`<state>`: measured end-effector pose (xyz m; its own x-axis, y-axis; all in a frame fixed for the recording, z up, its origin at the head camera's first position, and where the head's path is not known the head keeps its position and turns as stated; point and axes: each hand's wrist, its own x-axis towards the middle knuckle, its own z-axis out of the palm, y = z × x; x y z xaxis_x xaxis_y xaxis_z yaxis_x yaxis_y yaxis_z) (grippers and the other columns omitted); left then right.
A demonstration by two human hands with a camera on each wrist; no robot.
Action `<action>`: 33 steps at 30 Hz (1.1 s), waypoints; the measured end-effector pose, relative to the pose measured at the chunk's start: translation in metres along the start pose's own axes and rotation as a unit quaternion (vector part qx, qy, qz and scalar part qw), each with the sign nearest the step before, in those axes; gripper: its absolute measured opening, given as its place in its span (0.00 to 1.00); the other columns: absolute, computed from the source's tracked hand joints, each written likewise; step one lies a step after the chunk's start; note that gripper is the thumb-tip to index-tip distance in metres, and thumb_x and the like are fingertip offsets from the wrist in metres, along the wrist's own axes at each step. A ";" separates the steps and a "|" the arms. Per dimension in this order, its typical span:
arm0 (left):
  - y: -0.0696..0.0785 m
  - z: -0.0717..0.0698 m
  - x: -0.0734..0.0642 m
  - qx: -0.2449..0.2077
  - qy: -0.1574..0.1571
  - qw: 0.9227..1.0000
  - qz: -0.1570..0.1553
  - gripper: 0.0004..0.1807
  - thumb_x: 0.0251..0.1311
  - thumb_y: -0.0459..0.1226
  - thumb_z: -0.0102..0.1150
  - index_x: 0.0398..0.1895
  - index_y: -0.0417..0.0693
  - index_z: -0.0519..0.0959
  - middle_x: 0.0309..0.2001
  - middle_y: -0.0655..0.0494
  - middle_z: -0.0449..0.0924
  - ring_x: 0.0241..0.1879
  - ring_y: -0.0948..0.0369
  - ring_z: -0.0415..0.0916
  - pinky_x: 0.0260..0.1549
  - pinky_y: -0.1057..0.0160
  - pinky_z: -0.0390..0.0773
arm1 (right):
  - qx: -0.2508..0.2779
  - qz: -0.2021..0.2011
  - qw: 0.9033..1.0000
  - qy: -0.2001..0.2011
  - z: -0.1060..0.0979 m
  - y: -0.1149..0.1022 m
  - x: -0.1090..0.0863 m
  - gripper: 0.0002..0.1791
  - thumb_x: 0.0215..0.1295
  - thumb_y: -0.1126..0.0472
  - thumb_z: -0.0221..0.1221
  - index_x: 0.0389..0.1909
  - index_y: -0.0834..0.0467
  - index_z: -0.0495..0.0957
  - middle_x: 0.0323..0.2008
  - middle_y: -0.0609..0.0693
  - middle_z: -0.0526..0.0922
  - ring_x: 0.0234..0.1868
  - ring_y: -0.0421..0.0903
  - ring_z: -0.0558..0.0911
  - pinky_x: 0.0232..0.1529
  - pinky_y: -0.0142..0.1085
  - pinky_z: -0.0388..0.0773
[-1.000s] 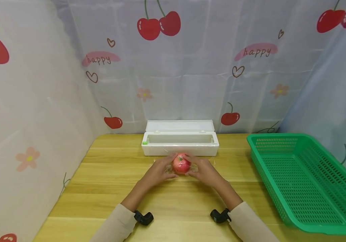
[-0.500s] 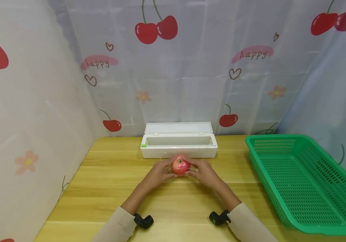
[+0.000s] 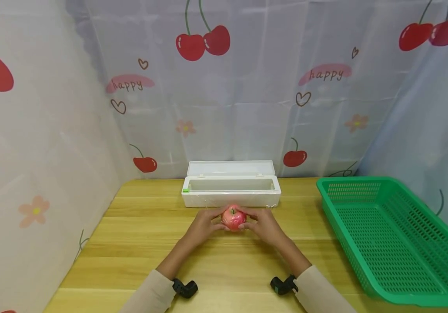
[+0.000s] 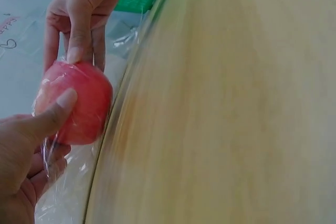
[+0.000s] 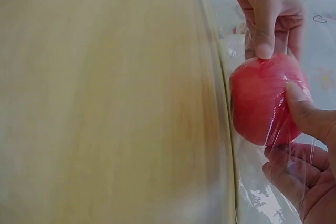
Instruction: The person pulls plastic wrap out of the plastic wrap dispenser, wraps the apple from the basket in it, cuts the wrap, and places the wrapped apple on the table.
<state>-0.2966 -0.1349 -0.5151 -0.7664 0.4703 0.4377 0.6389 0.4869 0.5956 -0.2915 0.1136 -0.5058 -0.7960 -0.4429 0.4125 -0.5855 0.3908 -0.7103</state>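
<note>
Head view first: both forearms angle inward from the bottom, beige sleeves (image 3: 149, 292) at the wrists, and the left hand (image 3: 202, 225) and right hand (image 3: 266, 225) meet around a red apple (image 3: 233, 219), fingers clamped on it from either side. It sits mid-surface, just in front of a white box (image 3: 208, 201) with its lid up; whether it touches the wooden surface (image 3: 142, 230), I can't tell. Over on the right, a green basket (image 3: 341, 234); behind everything, a curtain (image 3: 239, 87) printed with cherries, hearts and "happy". To the left wrist: the left thumb presses the apple's side, other fingers bent underneath, shiny clear film (image 4: 52, 153) stretched over the skin. Right wrist view: the right thumb is on the fruit, fingers curled below, film hanging in creases, the left hand gripping from above in the frame.
</note>
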 end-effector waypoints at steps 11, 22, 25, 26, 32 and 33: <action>0.008 -0.011 0.002 -0.071 -0.018 0.996 -0.050 0.32 0.56 0.40 0.73 0.65 0.41 0.78 0.62 0.50 0.79 0.62 0.55 0.77 0.56 0.58 0.79 | 0.065 0.015 0.998 -0.014 -0.003 -0.006 0.000 0.29 0.62 0.65 0.68 0.66 0.56 0.78 0.60 0.56 0.82 0.58 0.52 0.82 0.56 0.39 0.81; 0.017 -0.021 0.006 -0.098 -0.019 0.995 -0.026 0.31 0.57 0.39 0.72 0.65 0.39 0.78 0.62 0.46 0.78 0.61 0.52 0.77 0.55 0.59 0.79 | 0.107 0.055 0.992 -0.033 -0.007 -0.016 0.002 0.28 0.68 0.62 0.65 0.69 0.53 0.75 0.65 0.55 0.78 0.62 0.53 0.80 0.58 0.40 0.80; 0.018 -0.023 0.006 -0.104 -0.020 0.994 -0.028 0.31 0.57 0.39 0.72 0.65 0.40 0.77 0.63 0.47 0.78 0.62 0.53 0.76 0.55 0.60 0.79 | 0.109 0.049 0.992 -0.044 -0.010 -0.018 0.001 0.33 0.65 0.60 0.69 0.70 0.52 0.73 0.66 0.55 0.77 0.61 0.53 0.80 0.58 0.42 0.80; 0.019 -0.024 0.006 -0.107 -0.020 0.994 -0.028 0.31 0.57 0.39 0.72 0.65 0.40 0.77 0.63 0.47 0.78 0.62 0.53 0.76 0.55 0.61 0.79 | 0.107 0.048 0.992 -0.047 -0.011 -0.019 0.001 0.35 0.62 0.59 0.72 0.71 0.51 0.73 0.66 0.54 0.77 0.61 0.53 0.80 0.58 0.42 0.79; 0.022 -0.029 0.008 -0.115 -0.027 0.992 -0.038 0.31 0.57 0.39 0.72 0.65 0.40 0.77 0.62 0.46 0.78 0.62 0.53 0.77 0.54 0.63 0.79 | 0.079 0.019 0.994 -0.068 -0.013 -0.023 0.002 0.50 0.46 0.64 0.80 0.73 0.53 0.69 0.67 0.56 0.75 0.63 0.55 0.79 0.59 0.41 0.78; 0.023 -0.030 0.008 -0.115 -0.029 0.992 -0.042 0.31 0.57 0.39 0.72 0.65 0.41 0.77 0.62 0.47 0.78 0.62 0.54 0.77 0.54 0.63 0.80 | 0.072 0.016 0.995 -0.068 -0.013 -0.023 0.002 0.50 0.45 0.65 0.80 0.73 0.53 0.69 0.67 0.56 0.75 0.63 0.55 0.79 0.59 0.41 0.79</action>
<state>-0.2903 -0.1423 -0.4779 -0.8063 0.4804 0.3450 0.5365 0.3488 0.7684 -0.2817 0.1139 -0.4811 -0.7801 -0.5405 0.3152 -0.5251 0.2915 -0.7996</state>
